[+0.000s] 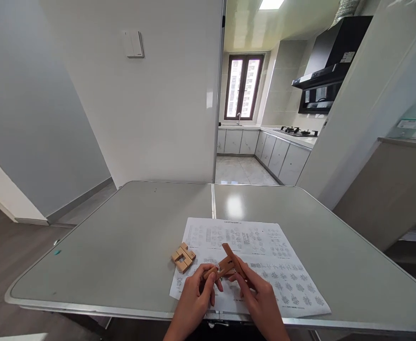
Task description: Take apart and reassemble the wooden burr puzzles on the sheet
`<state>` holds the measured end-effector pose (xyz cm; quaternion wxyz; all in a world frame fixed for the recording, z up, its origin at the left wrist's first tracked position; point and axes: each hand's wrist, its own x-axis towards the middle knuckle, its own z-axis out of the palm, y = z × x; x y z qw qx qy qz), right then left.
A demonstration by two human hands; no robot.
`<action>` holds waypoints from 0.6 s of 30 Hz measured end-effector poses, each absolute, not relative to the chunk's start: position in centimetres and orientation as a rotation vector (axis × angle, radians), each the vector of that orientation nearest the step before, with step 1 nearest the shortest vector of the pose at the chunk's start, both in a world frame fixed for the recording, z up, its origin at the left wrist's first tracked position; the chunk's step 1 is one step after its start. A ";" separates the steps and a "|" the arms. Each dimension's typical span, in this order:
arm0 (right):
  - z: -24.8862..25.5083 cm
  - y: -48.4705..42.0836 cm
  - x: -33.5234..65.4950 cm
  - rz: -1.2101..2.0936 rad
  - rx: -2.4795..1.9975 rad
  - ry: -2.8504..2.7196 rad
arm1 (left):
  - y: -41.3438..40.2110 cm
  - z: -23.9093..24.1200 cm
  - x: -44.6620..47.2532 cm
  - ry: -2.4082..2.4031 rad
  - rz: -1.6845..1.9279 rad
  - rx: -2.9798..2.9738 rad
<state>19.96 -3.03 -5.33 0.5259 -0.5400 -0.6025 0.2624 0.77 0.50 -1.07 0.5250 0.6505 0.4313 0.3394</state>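
Above the front part of a printed diagram sheet (296,274), my left hand (198,291) and my right hand (257,291) hold several wooden puzzle pieces together. My left thumb and fingers pinch a short wooden piece (210,272) at the left. The right hand grips a longer wooden stick (232,255) that slants up to the left. Between the hands is a notched wooden piece (226,266) with a dark mark; my fingers partly hide how the pieces join. To the left, a small assembly of wooden blocks (183,258) with a square gap lies across the sheet's edge.
The grey-green folding table (122,246) has a metal seam (213,201) down its middle. A small teal bit (57,252) lies near its left edge. Beyond are a white wall (165,113) and a kitchen. A plastic bottle (415,118) stands on a ledge at right.
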 end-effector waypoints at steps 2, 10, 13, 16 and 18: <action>-5.4 -3.0 19.9 0.584 -1.278 -1.477 | 0.6 -1.1 0.8 1.030 0.815 1.557; -6.2 -2.9 19.3 0.432 -1.240 -1.629 | 0.7 -1.3 0.9 1.017 0.842 1.580; -6.2 -2.9 19.2 0.386 -1.199 -1.689 | 0.7 -1.3 0.9 1.014 0.845 1.563; -5.8 -2.9 19.0 0.354 -1.164 -1.728 | 0.7 -1.6 0.9 1.037 0.839 1.537; -5.5 -2.9 18.8 0.357 -1.133 -1.765 | 0.8 -1.9 0.9 1.041 0.839 1.524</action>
